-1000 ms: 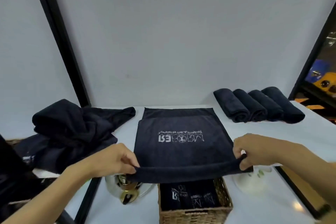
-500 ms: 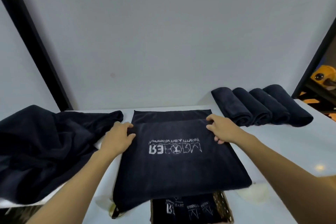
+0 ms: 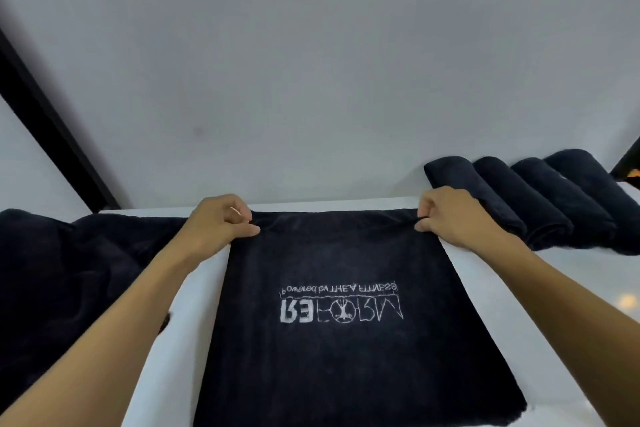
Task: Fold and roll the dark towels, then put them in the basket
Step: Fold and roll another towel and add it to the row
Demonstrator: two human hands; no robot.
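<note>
A dark towel (image 3: pixel 346 357) with a white logo lies folded flat on the white table (image 3: pixel 554 274) in front of me. My left hand (image 3: pixel 218 222) pinches its far left corner. My right hand (image 3: pixel 446 215) pinches its far right corner. Both hands sit at the towel's far edge, close to the wall. The basket is out of view.
Several rolled dark towels (image 3: pixel 533 198) lie side by side at the back right, just beside my right hand. A heap of unfolded dark towels (image 3: pixel 69 274) covers the table's left side. A black frame post (image 3: pixel 52 128) runs along the wall at left.
Both hands carried the towel's near edge away from me to the far edge, folding it over. The view moved forward, and the basket dropped out of sight.
</note>
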